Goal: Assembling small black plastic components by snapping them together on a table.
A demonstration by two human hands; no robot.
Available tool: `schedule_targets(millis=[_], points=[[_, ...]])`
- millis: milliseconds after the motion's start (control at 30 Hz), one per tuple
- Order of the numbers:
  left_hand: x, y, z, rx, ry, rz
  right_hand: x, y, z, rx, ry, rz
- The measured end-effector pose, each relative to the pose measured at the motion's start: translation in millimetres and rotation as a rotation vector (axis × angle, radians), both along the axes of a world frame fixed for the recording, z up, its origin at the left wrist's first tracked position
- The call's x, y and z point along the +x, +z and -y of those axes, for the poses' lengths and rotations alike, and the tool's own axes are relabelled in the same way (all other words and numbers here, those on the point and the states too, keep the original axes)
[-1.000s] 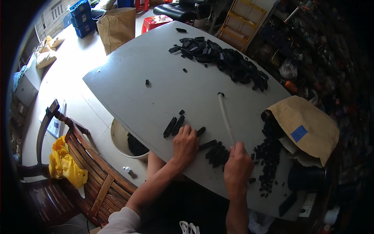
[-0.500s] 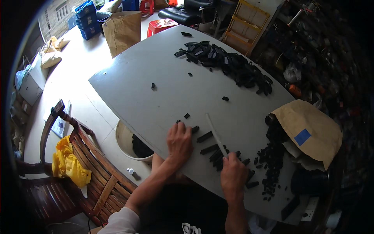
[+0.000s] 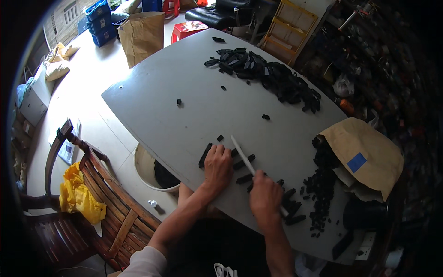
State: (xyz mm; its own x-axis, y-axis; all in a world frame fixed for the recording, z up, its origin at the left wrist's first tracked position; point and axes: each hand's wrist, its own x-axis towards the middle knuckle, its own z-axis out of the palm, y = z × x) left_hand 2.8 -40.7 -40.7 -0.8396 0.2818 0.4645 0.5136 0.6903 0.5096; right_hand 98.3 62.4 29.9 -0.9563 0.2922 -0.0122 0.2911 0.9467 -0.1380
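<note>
My right hand is closed around a long, thin, pale stick. The stick slants over the table, its far tip beyond my left hand and its other end showing below my right. My left hand rests on the table with fingers curled down; what they hold, if anything, is hidden. A long black piece lies along its left side. To its right, another black piece lies partly under the stick. Several similar black pieces lie in a row around and right of my right hand.
Small black parts spill from a brown paper bag on the right. A heap of black parts lies along the grey table's far edge. Left of the table stand a pale bucket and a wooden chair.
My right hand and the stick have moved left, toward my left hand. My left hand has shifted slightly right, and a black piece now shows more fully on its left side.
</note>
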Motion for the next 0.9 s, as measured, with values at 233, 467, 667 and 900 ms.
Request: schedule_targets(millis=[233,467,667,900], points=[[0,-2,0,-0.001,0.012,0.023,5,37,2,-0.081,-0.102,-0.307],[2,0,2,0.007,0.023,0.035,-1,19,-5,-0.02,-0.063,-0.012],[1,-1,2,-0.002,0.021,0.035,-2,19,5,0.05,-0.028,0.06],[0,-1,0,0.005,0.022,0.027,-3,27,-4,-0.04,-0.034,-0.134]])
